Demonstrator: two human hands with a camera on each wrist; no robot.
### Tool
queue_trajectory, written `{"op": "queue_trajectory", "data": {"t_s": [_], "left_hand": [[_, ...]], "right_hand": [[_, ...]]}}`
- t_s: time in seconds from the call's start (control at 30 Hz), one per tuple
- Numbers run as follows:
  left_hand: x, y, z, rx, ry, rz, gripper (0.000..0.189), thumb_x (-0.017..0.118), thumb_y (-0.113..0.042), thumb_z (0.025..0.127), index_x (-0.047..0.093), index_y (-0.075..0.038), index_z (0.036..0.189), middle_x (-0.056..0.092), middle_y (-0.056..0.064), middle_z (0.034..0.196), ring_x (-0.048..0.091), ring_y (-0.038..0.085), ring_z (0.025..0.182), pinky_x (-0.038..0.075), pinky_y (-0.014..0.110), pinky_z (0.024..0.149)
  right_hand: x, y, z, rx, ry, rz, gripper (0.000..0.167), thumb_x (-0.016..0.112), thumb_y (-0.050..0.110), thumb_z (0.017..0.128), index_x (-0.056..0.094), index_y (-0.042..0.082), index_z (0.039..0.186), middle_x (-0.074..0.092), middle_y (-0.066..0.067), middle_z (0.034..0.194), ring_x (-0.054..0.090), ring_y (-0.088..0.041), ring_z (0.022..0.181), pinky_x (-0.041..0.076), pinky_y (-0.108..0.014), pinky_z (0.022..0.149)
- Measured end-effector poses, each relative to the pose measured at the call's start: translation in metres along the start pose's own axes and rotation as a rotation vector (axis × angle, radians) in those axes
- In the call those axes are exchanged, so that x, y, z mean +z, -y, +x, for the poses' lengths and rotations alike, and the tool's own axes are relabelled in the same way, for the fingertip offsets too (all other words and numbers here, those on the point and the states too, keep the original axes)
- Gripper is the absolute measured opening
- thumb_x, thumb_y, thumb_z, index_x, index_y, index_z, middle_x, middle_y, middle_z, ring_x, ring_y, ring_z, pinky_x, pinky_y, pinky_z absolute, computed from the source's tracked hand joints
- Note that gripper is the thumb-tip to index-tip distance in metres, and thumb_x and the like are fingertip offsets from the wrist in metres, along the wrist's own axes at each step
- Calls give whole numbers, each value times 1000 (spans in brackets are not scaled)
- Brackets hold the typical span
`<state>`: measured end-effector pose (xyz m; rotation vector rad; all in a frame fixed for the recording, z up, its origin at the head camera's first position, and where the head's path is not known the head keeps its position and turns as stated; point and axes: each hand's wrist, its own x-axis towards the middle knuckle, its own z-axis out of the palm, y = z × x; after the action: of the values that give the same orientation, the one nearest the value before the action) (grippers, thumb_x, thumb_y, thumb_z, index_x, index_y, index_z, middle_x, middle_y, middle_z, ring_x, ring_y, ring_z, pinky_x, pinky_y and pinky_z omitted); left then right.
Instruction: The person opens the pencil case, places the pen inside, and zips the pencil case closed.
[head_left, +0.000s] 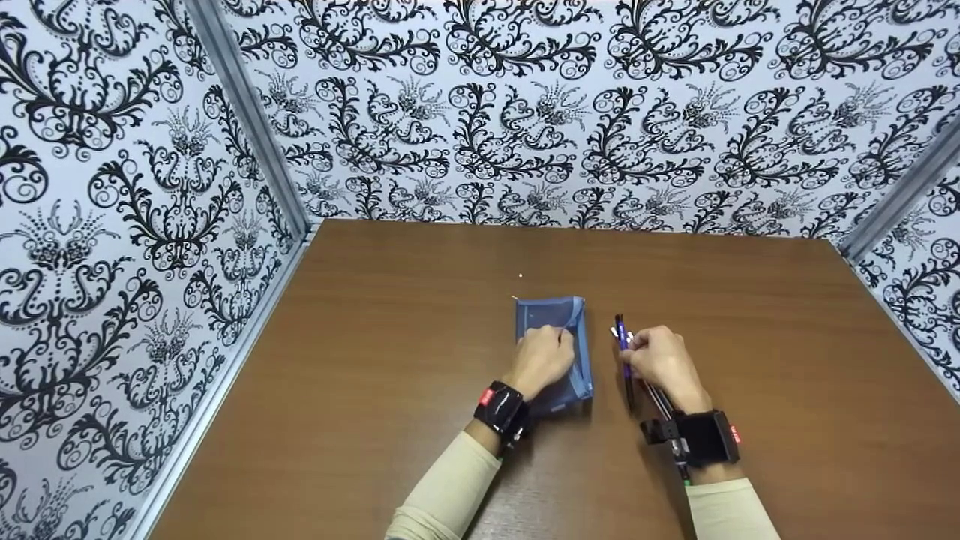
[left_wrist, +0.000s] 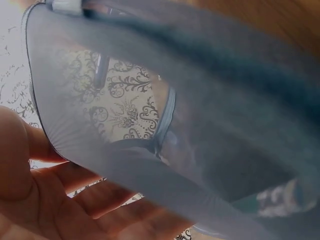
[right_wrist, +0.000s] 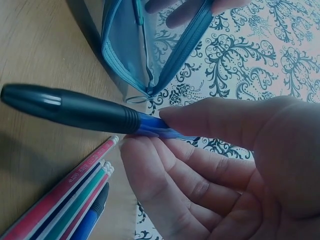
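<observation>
My left hand (head_left: 541, 358) grips the side of a translucent blue mesh zip pouch (head_left: 547, 311), its thumb and fingers on the pouch's edge in the left wrist view. The zipped mouth (right_wrist: 111, 55) of the pouch gapes toward the right in the right wrist view. My right hand (head_left: 664, 364) pinches a blue pen with a black grip (right_wrist: 70, 107) between thumb and fingertips, to the right of the pouch and apart from it. Below that pen, several pencils (right_wrist: 60, 195) lie side by side with another blue pen (right_wrist: 90, 220).
The brown wooden table (head_left: 390, 337) extends around both hands. Patterned black-and-white walls (head_left: 510, 135) enclose it at the back and sides. A tiny white speck (head_left: 520, 275) lies beyond the pouch.
</observation>
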<state>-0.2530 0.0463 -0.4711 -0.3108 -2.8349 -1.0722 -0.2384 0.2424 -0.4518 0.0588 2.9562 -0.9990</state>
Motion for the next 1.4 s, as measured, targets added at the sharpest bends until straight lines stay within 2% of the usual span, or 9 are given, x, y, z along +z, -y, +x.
{"op": "queue_trajectory", "data": {"t_s": [0.37,0.7,0.97,1.23,1.4], "left_hand": [[0,-3,-1,20,-1,-23,40,43,-24,100,56,-16,62,70,8,81,70,25,81,53,41,70],[-1,-4,-2,-1,3,-29,42,42,-27,100,53,-17,60,69,7,79,69,25,79,52,41,69],[1,-6,-2,-8,8,-38,44,43,-24,98,43,-19,55,61,5,69,65,24,73,50,38,65],[1,-6,-2,-29,14,-51,45,45,-25,99,44,-19,55,64,7,71,65,24,71,49,37,62],[1,-6,-3,-41,30,-60,45,45,-27,100,44,-20,56,60,5,68,63,21,68,48,35,59]], "right_hand": [[-1,1,0,27,7,25,11,71,13,86,71,2,84,70,-7,76,65,-12,59,49,-28,56],[-1,1,1,30,2,48,10,70,12,87,68,4,81,68,-1,68,64,-11,57,48,-26,56],[-2,2,0,35,-9,71,11,70,12,88,70,2,88,72,-8,79,68,-14,61,50,-25,56],[-2,1,2,35,-12,86,12,69,12,88,71,0,90,72,-11,80,69,-16,61,50,-25,55],[-3,1,1,44,-8,104,13,68,10,88,71,-1,92,73,-13,82,69,-16,61,51,-25,54]]}}
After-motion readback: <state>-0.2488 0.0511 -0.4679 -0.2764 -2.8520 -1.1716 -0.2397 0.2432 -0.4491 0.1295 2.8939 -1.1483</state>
